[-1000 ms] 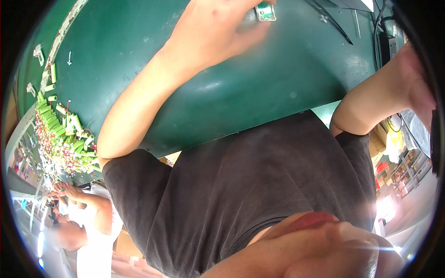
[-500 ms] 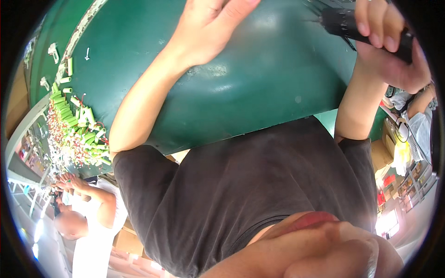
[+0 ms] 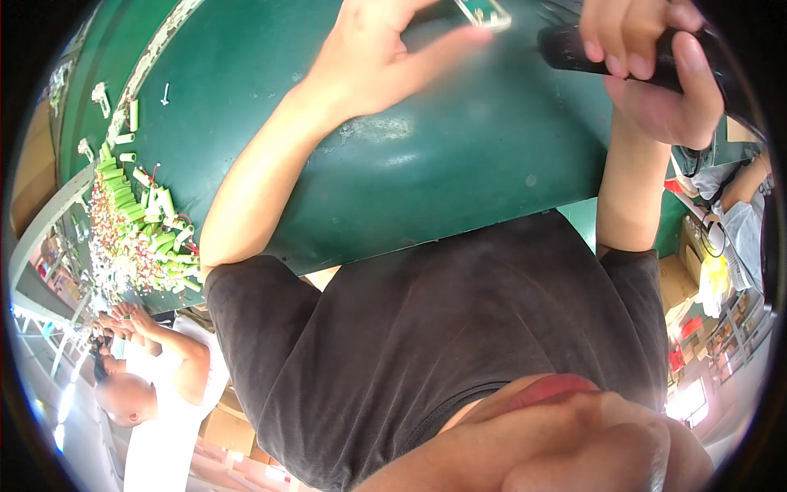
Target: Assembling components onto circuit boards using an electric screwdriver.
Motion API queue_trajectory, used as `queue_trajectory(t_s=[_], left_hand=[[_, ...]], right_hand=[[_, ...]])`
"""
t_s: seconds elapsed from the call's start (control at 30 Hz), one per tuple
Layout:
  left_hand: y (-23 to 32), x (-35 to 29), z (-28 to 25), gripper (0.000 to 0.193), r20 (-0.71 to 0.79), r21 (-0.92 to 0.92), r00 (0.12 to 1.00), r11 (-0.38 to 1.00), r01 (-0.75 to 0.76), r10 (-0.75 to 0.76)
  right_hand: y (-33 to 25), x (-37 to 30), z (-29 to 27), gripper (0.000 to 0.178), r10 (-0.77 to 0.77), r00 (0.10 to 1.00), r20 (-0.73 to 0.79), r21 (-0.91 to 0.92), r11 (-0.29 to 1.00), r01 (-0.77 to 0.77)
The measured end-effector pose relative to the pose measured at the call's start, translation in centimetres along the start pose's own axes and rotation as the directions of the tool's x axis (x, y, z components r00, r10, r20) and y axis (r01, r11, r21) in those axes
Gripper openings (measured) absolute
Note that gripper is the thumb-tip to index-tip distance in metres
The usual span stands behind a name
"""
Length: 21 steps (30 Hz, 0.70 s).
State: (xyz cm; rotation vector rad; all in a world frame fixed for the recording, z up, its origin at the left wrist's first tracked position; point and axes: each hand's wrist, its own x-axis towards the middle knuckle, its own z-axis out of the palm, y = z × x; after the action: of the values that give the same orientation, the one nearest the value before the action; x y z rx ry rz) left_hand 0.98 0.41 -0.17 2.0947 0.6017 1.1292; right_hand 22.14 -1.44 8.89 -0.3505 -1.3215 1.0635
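My left hand (image 3: 373, 57) is at the top of the view, above the green tabletop (image 3: 434, 172). Between its thumb and fingers sits a small green circuit board (image 3: 485, 11) with a pale edge; the fingertips and part of the board are cut off by the upper rim. At the upper right, my right hand (image 3: 656, 74) is wrapped round a black electric screwdriver (image 3: 566, 49). Its body lies roughly level, front end toward the left hand, and the bit cannot be made out now.
Green cylindrical cells (image 3: 123, 201) with red wires lie heaped at the table's left edge. Pale plastic pieces (image 3: 100, 97) and a small white part (image 3: 166, 93) lie farther back. Another person (image 3: 176, 369) works at lower left; cardboard boxes (image 3: 676, 279) stand at right.
The circuit board has come into view at my left hand, whose thumb has moved right. My right hand and the screwdriver have shifted left and slightly lower.
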Motion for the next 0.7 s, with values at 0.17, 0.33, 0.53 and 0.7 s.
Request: queue_trajectory(t_s=[0.17, 0.33, 0.53, 0.7], left_hand=[[-1.3, -0.3, 0.7, 0.05, -0.033, 0.009, 0.996, 0.997, -0.083, 0.083], [-3.0, -0.5, 0.6, 0.035, 0.182, 0.185, 0.922, 0.909, -0.373, 0.341], [-2.1, -0.9, 0.3, 0.024, 0.235, 0.166, 0.952, 0.957, -0.238, 0.196], [-1.6, -1.0, 0.2, 0.023, 0.155, 0.074, 0.957, 0.963, -0.26, 0.246]], right_hand=[[-1.8, -2.0, -3.5, 0.047, 0.127, 0.992, 0.011, 0.004, 0.992, -0.127], [-2.1, -2.8, -5.1, 0.049, 0.156, 0.988, 0.01, -0.004, 0.988, -0.156], [-1.1, -3.0, -6.4, 0.052, 0.196, 0.98, 0.024, -0.003, 0.981, -0.196], [0.4, -2.9, -7.6, 0.055, 0.236, 0.971, 0.036, -0.017, 0.972, -0.235]])
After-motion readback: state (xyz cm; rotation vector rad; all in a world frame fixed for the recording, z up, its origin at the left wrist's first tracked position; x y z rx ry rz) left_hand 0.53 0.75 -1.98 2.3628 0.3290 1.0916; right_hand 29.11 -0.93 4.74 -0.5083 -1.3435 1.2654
